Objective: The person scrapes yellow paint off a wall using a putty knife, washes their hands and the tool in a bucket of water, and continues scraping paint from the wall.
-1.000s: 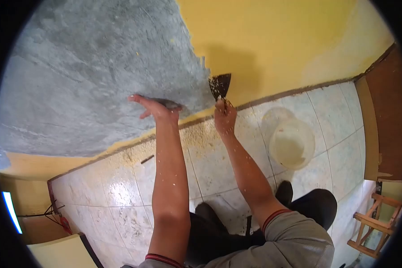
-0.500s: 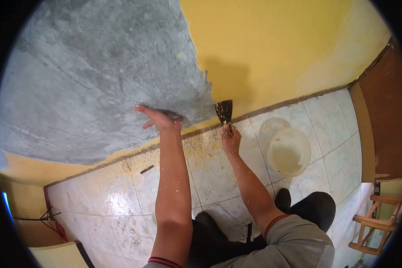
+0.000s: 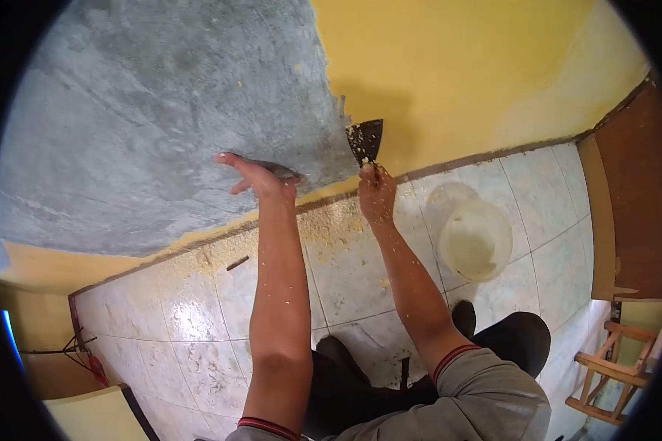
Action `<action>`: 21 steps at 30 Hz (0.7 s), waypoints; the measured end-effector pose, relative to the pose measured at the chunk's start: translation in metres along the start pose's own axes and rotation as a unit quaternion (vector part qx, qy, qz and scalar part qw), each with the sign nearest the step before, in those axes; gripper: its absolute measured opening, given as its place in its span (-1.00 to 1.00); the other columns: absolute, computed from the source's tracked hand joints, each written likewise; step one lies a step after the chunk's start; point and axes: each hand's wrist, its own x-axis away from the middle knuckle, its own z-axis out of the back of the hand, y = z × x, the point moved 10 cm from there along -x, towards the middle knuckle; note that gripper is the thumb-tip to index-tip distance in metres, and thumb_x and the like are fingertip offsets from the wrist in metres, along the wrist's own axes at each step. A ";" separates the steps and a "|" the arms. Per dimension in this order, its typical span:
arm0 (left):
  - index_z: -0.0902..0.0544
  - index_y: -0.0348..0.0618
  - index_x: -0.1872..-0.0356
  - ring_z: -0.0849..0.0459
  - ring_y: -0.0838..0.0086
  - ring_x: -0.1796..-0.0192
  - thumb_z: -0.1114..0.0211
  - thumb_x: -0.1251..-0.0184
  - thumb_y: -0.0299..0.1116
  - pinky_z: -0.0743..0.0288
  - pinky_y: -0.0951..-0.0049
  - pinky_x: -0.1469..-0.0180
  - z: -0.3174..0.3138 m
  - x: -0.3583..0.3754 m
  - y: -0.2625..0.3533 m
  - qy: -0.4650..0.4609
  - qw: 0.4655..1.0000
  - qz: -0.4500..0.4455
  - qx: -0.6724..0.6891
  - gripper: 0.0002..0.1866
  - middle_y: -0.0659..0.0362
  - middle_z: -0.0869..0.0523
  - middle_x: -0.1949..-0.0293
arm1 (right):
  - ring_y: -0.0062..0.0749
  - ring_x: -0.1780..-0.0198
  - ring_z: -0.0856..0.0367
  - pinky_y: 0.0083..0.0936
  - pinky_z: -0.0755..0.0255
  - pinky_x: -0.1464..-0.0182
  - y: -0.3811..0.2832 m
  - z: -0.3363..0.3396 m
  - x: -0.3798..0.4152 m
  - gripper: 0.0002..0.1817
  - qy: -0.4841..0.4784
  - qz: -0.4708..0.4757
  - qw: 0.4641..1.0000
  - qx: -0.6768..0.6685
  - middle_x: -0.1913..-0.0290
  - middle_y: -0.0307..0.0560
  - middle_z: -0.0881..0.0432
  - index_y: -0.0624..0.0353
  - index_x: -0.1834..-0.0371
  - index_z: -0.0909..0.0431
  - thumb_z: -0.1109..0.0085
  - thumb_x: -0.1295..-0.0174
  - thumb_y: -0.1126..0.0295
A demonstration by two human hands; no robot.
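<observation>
My right hand (image 3: 377, 192) grips a putty knife (image 3: 365, 141) by its handle. Its dark, wide blade is speckled with pale flakes and sits at the border between bare grey wall (image 3: 162, 125) and yellow paint (image 3: 456, 73). To the left, my left hand (image 3: 261, 176) rests against the grey surface near the wall's bottom, fingers spread and nothing held. Paint scrapings (image 3: 331, 224) cover the floor along the wall, and a few flakes stick to both forearms.
A translucent white bucket (image 3: 476, 241) stands on the tiled floor (image 3: 360, 279), right of my right arm. A small dark strip (image 3: 237, 263) lies left of my left arm. A wooden stool (image 3: 618, 367) is at the lower right, beyond a brown door (image 3: 640, 191).
The putty knife and my right hand have moved up along the paint's edge, away from the floor. My left hand stays against the wall. The view has shifted slightly.
</observation>
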 end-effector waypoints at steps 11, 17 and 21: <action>0.86 0.17 -0.41 0.23 -0.25 -0.61 0.24 0.13 0.85 0.03 -0.59 -0.39 -0.005 0.013 0.012 -0.012 1.000 -0.023 -0.009 0.42 0.03 0.64 -0.59 | -0.45 0.45 -0.44 -0.37 -0.38 0.33 0.025 -0.007 0.001 -0.57 0.035 -0.019 0.997 -0.067 0.55 -0.05 -0.52 0.30 0.22 -0.60 -0.08 -0.49 0.07; 0.82 0.17 -0.44 0.23 -0.26 -0.61 0.23 0.13 0.85 0.00 -0.55 -0.40 -0.016 0.014 0.019 -0.008 1.000 -0.025 0.011 0.43 0.00 0.62 -0.59 | -0.33 0.44 -0.44 -0.33 -0.37 0.30 0.081 -0.011 0.027 -0.53 0.036 -0.111 0.991 -0.064 0.52 0.00 -0.53 0.30 0.26 -0.56 -0.06 -0.50 0.01; 0.83 0.17 -0.43 0.25 -0.27 -0.61 0.24 0.14 0.86 -0.02 -0.55 -0.40 -0.004 0.006 0.005 0.019 1.000 0.011 0.016 0.43 -0.02 0.62 -0.59 | -0.21 0.43 -0.39 -0.24 -0.36 0.29 -0.013 0.010 0.009 -0.56 0.064 0.052 0.996 0.029 0.49 0.07 -0.49 0.31 0.30 -0.52 -0.08 -0.48 0.08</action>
